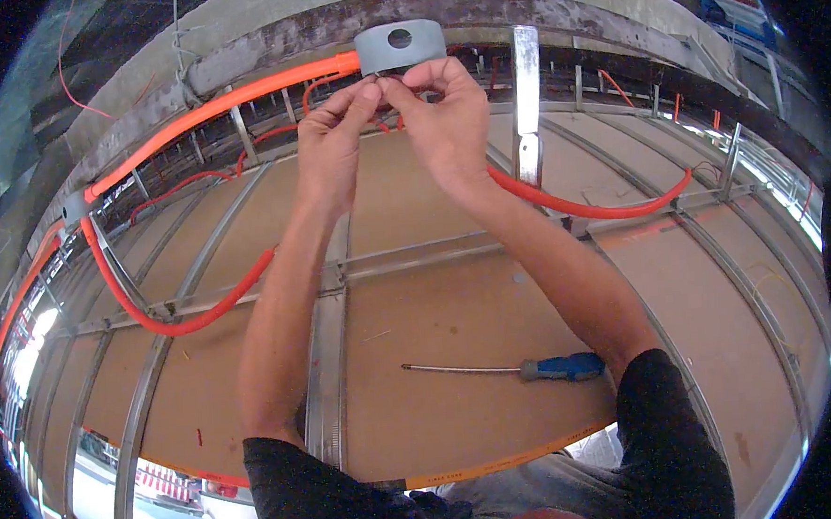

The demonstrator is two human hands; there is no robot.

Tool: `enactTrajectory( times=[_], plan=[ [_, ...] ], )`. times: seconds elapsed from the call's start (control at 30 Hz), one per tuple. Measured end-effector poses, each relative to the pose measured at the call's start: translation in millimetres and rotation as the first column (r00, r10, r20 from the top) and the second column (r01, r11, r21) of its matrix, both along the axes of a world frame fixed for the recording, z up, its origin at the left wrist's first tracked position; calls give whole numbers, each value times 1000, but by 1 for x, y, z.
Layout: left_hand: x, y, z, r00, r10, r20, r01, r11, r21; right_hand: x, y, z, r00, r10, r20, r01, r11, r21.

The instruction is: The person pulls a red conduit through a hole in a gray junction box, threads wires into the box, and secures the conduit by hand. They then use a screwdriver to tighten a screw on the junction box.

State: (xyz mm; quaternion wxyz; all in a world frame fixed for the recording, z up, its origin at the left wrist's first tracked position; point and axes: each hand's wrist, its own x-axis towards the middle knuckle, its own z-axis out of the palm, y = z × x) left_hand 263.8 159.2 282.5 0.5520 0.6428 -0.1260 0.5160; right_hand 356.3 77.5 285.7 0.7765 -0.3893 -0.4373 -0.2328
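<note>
A grey round junction box (374, 50) with a hole in its side hangs at the top middle. An orange conduit (229, 101) enters it from the left. Just below the box, my left hand (332, 137) is closed in a pinch, thumb against fingers. My right hand (448, 126) pinches right beside it, the fingertips of both hands meeting and its index finger by the box's lower rim. Whatever lies between the fingertips is too small or hidden to make out. On the brown board (443, 427) below my arms lies a screwdriver (562, 368) with a blue and grey handle.
Metal ceiling channels (327, 358) run across the boards. A bright metal strip (526, 85) hangs right of the box. Red flexible conduits (610, 210) loop down on both sides. Another grey box (75, 206) is at the far left. A concrete beam (263, 47) spans the top.
</note>
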Motion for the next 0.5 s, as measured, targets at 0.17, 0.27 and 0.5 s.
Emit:
enactTrajectory(
  times=[0.17,0.27,0.5],
  plan=[
    [-6,-4,2,998,65,-25,-65,998,14,-14,-9,4,996,-68,-60,62,993,-98],
    [-6,-1,1,990,140,6,-140,985,97,-11,-4,2,998,-68,-19,66,996,-66],
    [-1,8,0,950,304,75,-313,923,225,-12,-8,3,998,-40,-43,38,998,-50]
  ],
)
